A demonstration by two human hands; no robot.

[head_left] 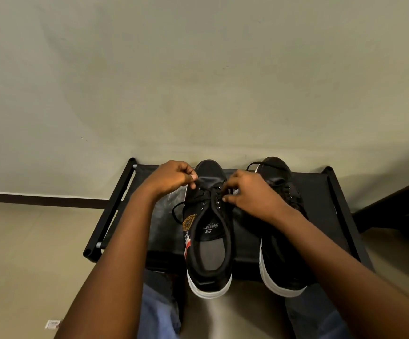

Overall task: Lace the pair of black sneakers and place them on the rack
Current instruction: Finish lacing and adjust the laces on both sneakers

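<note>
Two black sneakers with white soles stand side by side on a low black rack (321,199), toes toward the wall. The left sneaker (208,243) shows its grey insole and an orange patch on its side. My left hand (169,178) pinches a strand of black lace (177,211) above the shoe's left eyelets. My right hand (247,194) pinches the lace at the right eyelets, over the tongue. The right sneaker (281,265) lies partly under my right forearm, a lace loop curling off its toe.
The rack stands against a pale wall (198,69) with a dark skirting strip (39,198). A tiled floor spreads to the left, with a small white scrap (53,324) on it. My jeans-clad knees (159,311) sit just before the rack. A dark object (399,206) fills the right edge.
</note>
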